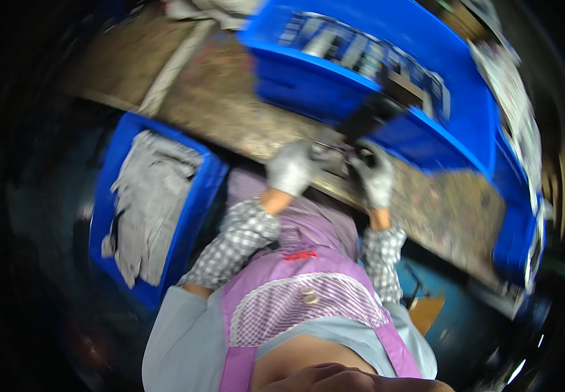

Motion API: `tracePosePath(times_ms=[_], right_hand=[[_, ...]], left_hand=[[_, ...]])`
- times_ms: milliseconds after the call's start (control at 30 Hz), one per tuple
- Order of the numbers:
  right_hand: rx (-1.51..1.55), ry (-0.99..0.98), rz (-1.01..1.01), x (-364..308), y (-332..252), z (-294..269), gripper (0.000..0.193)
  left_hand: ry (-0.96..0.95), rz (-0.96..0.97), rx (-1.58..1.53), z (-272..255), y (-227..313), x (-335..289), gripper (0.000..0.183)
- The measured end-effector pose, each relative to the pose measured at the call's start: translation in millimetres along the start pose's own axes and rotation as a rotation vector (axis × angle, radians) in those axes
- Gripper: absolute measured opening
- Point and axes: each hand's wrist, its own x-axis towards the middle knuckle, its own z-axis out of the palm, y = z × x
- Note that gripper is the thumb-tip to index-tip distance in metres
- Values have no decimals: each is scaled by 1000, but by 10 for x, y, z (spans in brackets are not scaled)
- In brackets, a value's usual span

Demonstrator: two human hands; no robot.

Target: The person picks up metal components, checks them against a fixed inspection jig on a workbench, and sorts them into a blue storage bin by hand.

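My left hand [291, 168], in a pale work glove, is closed at the near edge of the workbench, its fingertips at a small shiny metal piece [327, 150]. Facing it, my right hand [375, 175], gloved the same way, has its fingers curled around something dark that blur keeps me from naming. Just beyond both hands rises a dark upright fixture [372, 116], smeared by motion. The metal piece lies between the hands, close to the base of this fixture.
A large blue bin [308, 72] on the worn workbench [230, 98] holds rows of blurred pale and dark parts. Left of me stands a blue crate [212, 189] with grey cloth or gloves [155, 202]. Another blue bin [514, 242] sits at the right, beside papers [511, 98].
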Motion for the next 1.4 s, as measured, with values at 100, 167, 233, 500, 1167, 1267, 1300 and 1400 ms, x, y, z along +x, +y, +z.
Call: tracePosePath(times_ms=[100, 167, 233, 500, 1167, 1267, 1300, 1400], right_hand=[[51, -78, 94, 100, -305, 291, 25], [221, -111, -174, 84, -564, 548, 17], [204, -365, -440, 47, -834, 850, 21], [32, -475, -328, 17, -789, 889, 29], [-1088, -593, 277, 3126, -323, -543, 49], [-1375, -612, -293, 3072, 13, -332, 38], [-1469, -529, -631, 3051, 77, -317, 34], [-1270, -763, -696, 3033, 130, -391, 30]], left_hand=[[-236, -110, -130, -254, -138, -92, 43], [-283, -193, -911, -620, -288, -262, 46], [-694, -428, -1538, -1087, -476, -502, 49], [34, -740, 152, -2441, -2626, -859, 47], [506, -349, 47, -1778, -2443, -192, 28], [353, 144, 249, -1417, -1534, -41, 25], [291, 231, 217, -1340, -1274, -6, 25], [365, 236, -137, -943, -614, 181, 20]])
